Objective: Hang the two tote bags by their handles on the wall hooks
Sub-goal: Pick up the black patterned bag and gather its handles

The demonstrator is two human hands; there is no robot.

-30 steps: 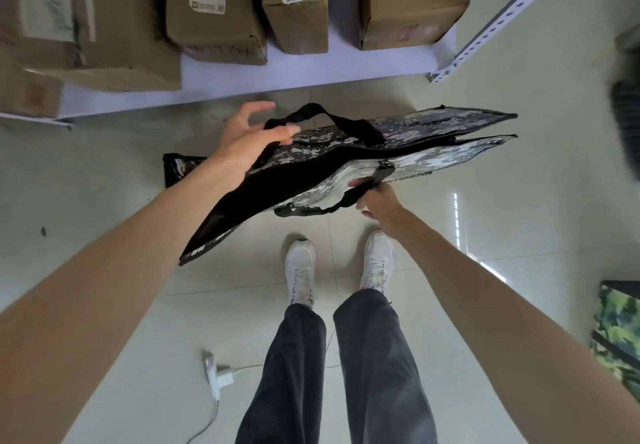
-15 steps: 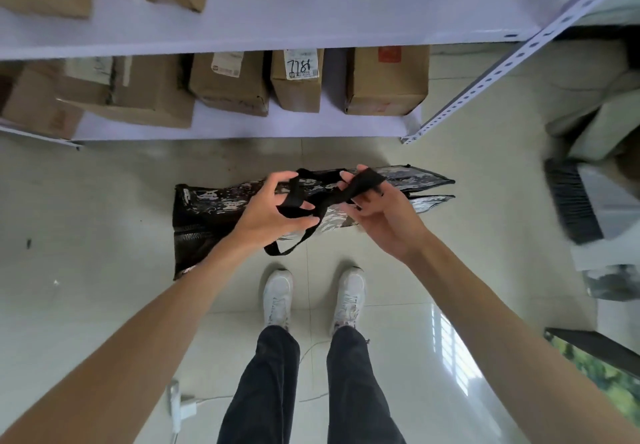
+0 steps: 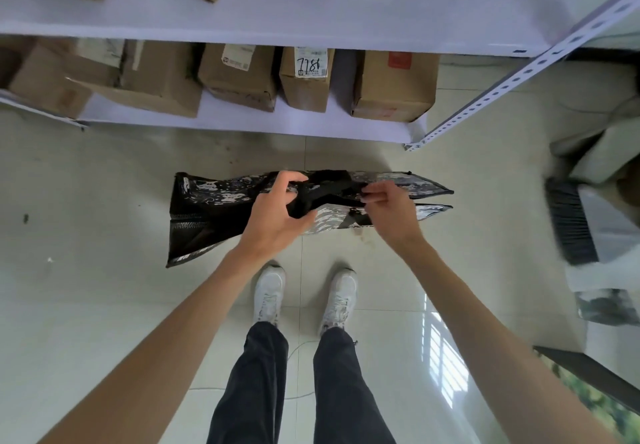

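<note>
A black and grey camouflage tote bag (image 3: 221, 201) hangs in the air in front of me, seen from above with its mouth facing up. My left hand (image 3: 277, 215) grips its black webbing handles (image 3: 325, 187) at the middle of the bag. My right hand (image 3: 391, 208) pinches the same handles just to the right. A green patterned bag (image 3: 595, 398) lies at the bottom right edge, partly cut off. No wall hooks are in view.
A white metal shelf (image 3: 311, 14) with several cardboard boxes (image 3: 391, 87) stands right ahead, its slotted post (image 3: 512, 80) slanting on the right. A black brush (image 3: 571, 225) and grey clutter sit at the right. My white shoes (image 3: 270, 291) stand on glossy tiles.
Both hands went from the bag's sides to its handles and gathered them together at the middle. My view tilted up, showing more of the shelf.
</note>
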